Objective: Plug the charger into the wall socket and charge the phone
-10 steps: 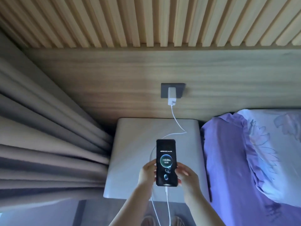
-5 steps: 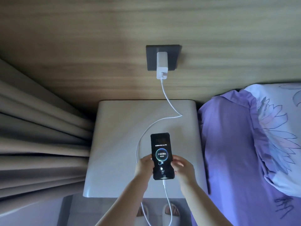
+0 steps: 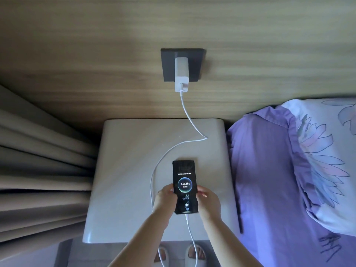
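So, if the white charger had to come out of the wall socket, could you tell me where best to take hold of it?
Probably the charger body's two long flat sides, left and right, coming straight at the wall socket from the room side. The cable leaves its lower end, so that end is a poor grip; pulling on the cable looks unwise.

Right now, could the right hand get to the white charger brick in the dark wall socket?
Probably yes, once it lets go. The right hand grips the black phone with the left hand. Only the bare nightstand and white cable lie between it and the white charger brick.
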